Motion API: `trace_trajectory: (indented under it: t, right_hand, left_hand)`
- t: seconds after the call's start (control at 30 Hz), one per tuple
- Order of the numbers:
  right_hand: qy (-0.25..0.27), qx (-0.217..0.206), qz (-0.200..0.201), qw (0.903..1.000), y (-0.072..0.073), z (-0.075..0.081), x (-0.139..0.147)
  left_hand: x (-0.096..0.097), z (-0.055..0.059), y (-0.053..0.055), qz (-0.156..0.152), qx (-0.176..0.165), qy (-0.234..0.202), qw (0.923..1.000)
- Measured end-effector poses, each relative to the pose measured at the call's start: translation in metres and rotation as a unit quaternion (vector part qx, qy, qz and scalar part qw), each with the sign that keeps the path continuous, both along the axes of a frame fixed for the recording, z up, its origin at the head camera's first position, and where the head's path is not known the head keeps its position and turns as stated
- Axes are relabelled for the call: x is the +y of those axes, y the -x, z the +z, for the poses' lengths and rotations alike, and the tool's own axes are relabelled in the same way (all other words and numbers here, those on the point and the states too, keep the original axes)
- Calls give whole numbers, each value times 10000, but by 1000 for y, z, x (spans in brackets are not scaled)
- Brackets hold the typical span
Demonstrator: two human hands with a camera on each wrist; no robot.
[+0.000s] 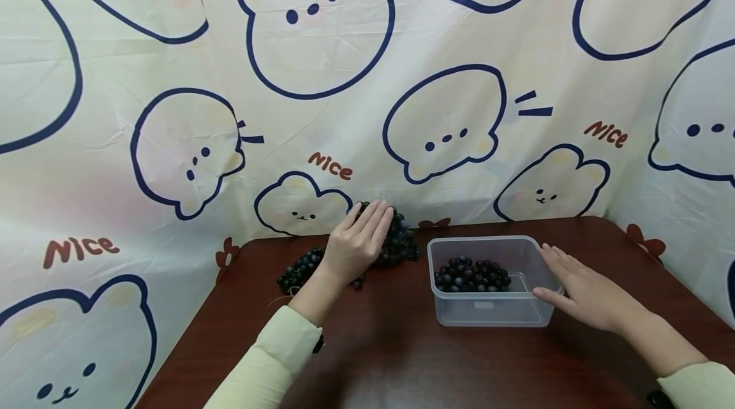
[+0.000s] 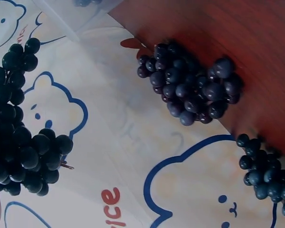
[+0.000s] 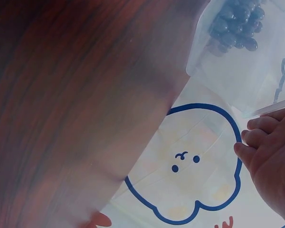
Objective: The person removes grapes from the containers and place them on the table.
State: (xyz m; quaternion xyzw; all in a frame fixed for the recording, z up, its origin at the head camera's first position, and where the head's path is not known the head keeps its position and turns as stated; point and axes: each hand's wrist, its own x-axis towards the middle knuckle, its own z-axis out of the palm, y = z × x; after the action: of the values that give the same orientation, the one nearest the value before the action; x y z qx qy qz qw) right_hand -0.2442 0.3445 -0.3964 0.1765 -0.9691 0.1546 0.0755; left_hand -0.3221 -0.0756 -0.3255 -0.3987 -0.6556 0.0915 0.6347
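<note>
My left hand [image 1: 355, 240] is over the grapes at the back of the table, its back toward the head camera. It holds a bunch of dark grapes [image 2: 28, 152], seen beside the palm's edge in the left wrist view; the fingertips are mostly hidden. Other dark bunches lie around it, one bunch [image 1: 303, 268] to its left and another bunch [image 2: 190, 85] in the left wrist view. My right hand [image 1: 588, 291], fingers extended, rests against the right side of a clear plastic box [image 1: 494, 313]. Inside, a bunch of grapes [image 1: 472, 275] lies toward the left.
The brown table [image 1: 413, 358] meets a cartoon-printed cloth [image 1: 367, 128] along its back edge. A few loose grapes [image 1: 357, 283] lie near the left wrist.
</note>
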Motion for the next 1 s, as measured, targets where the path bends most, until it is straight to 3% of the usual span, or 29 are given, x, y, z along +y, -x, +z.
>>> trace_trajectory:
  t: [0.53, 1.0]
  right_hand:
    - [8, 9, 12, 10000, 0, 0, 1]
    - [67, 1, 54, 10000, -1, 1, 0]
  left_hand:
    - [-21, -27, -7, 135, -135, 38, 9998]
    - [-22, -54, -16, 311, -243, 55, 9992]
